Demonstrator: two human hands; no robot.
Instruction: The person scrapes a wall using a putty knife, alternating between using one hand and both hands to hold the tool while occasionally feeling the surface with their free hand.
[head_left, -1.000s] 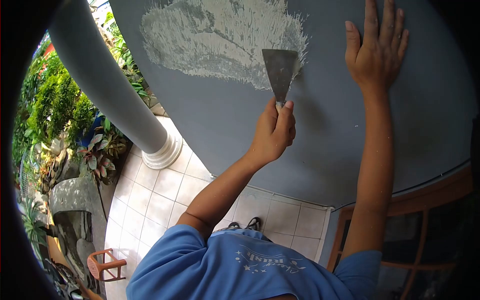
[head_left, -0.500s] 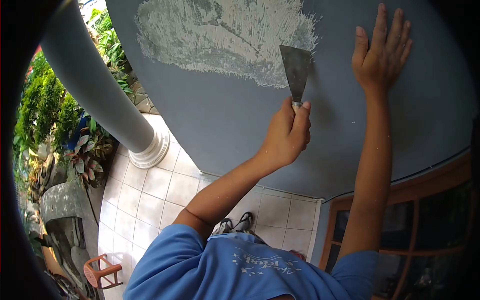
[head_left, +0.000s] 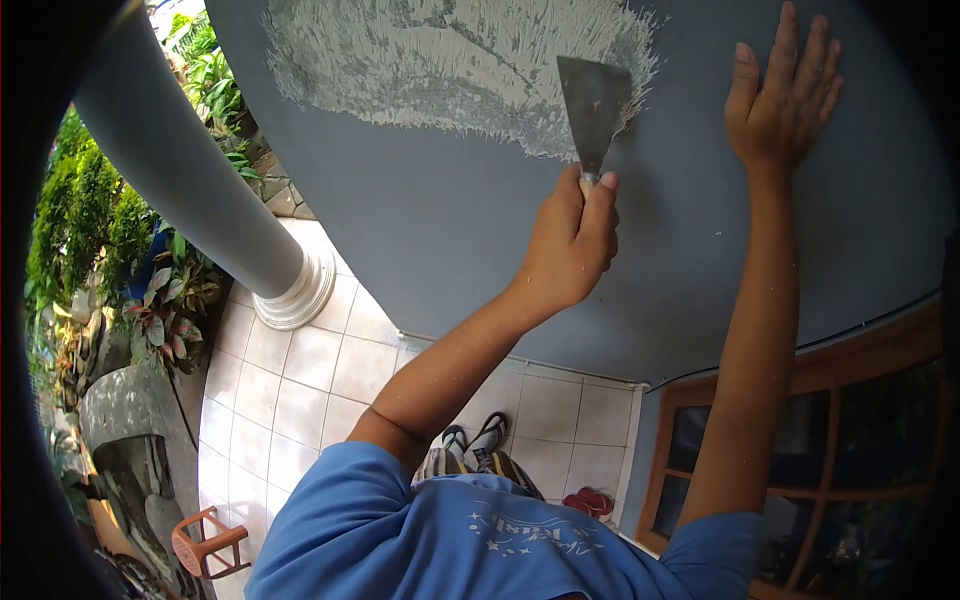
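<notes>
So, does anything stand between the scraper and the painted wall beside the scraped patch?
Nothing visible does. The scraper in the left hand lies at the right edge of the scraped patch. The right hand lies flat on the wall, off to the side.

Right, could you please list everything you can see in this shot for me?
putty knife: one, grey metal blade, against the wall at the patch's right edge
scraped patch: one, whitish, top of the wall
wall: one, blue-grey, centre
column: one, grey with white base, left
floor tiles: many, off-white, below
plants: several, green, far left
chair: one, orange, bottom left
window frame: one, brown wood, lower right
red sandals: one pair, floor by the window
shirt: one, blue, bottom
left hand: one, shut around the putty knife's handle
right hand: one, open, flat on the wall
</notes>
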